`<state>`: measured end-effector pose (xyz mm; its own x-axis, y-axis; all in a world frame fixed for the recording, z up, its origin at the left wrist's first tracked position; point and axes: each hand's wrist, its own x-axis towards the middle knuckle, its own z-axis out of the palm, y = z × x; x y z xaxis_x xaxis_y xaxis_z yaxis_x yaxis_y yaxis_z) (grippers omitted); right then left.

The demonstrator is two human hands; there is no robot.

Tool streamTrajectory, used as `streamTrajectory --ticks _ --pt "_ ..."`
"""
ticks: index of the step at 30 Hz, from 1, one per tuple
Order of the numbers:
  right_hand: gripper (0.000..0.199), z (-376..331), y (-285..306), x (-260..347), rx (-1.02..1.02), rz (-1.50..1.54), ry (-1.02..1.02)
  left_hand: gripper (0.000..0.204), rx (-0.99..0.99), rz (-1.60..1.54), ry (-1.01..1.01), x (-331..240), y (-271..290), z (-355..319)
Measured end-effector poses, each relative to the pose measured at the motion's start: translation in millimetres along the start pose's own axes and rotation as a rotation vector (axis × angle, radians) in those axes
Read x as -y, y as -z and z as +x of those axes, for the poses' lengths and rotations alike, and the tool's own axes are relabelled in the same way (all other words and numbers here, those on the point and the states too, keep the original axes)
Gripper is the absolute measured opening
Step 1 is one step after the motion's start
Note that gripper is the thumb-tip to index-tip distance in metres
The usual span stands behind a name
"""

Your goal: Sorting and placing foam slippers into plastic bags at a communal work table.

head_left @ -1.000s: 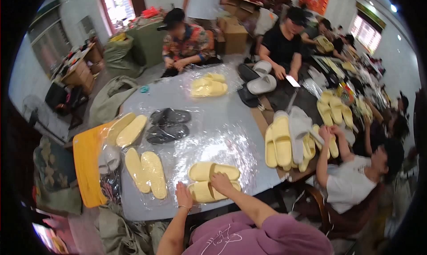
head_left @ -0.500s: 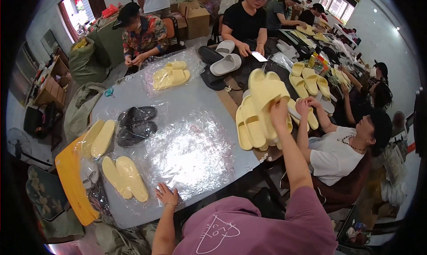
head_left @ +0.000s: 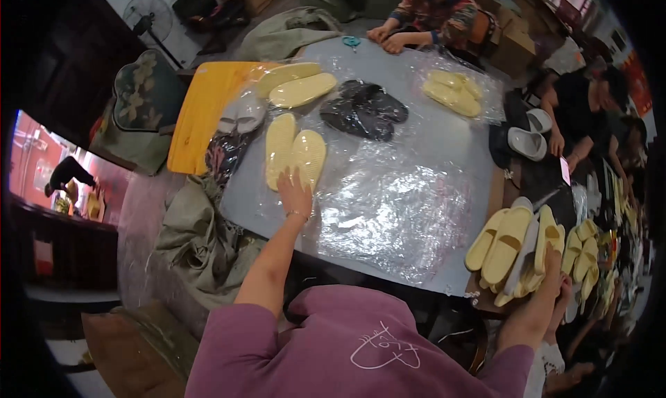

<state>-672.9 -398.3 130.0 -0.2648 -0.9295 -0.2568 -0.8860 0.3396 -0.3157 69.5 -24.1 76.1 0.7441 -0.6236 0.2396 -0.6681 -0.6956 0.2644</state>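
Observation:
My left hand (head_left: 295, 191) lies with fingers spread on a pair of yellow slippers (head_left: 309, 158), soles up in a clear plastic bag on the table's near left. Far to the right, my right hand (head_left: 553, 260) is closed on a yellow slipper (head_left: 547, 235) that stands tilted at the edge of a pile; part of its grip is hidden. Beside it in the pile are more yellow slippers (head_left: 505, 249) and a grey one (head_left: 525, 252). Between my hands a stack of clear plastic bags (head_left: 388, 214) shines on the grey table (head_left: 333, 54).
Bagged black slippers (head_left: 364, 112), another yellow pair (head_left: 297, 86) and a far yellow pair (head_left: 452, 92) lie on the table. A yellow-orange board (head_left: 201, 120) borders its left end. Grey slippers (head_left: 527, 142) rest near a co-worker. Another person's hand (head_left: 563, 292) is close to my right hand.
The view has swung left. My left hand has moved from the table edge onto the bagged yellow slippers. My right hand, with a yellow slipper, has come down beside the pile.

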Motion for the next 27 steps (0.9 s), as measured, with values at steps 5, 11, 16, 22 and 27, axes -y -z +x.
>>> streamTrajectory --ticks 5,11,16,22,27 --pt "0.050 -71.6 5.5 42.2 -0.379 -0.138 0.006 0.092 0.088 0.021 0.572 50.4 -6.7 57.8" --pt "0.024 -264.1 -55.4 213.6 -0.614 -0.020 0.796 0.118 0.243 -0.186 0.723 169.3 -70.9 81.3" --pt "0.047 -344.3 -218.4 233.5 0.144 0.067 1.065 0.090 0.522 -0.625 0.536 176.9 -92.0 90.3" --pt "0.067 -392.7 -295.2 245.0 0.365 -0.329 0.999 0.031 0.677 -1.262 0.643 157.2 -4.3 101.4" --pt "0.073 -384.3 -288.2 241.3 0.428 -0.327 1.056 0.026 0.722 -1.395 0.447 133.2 99.7 113.5"
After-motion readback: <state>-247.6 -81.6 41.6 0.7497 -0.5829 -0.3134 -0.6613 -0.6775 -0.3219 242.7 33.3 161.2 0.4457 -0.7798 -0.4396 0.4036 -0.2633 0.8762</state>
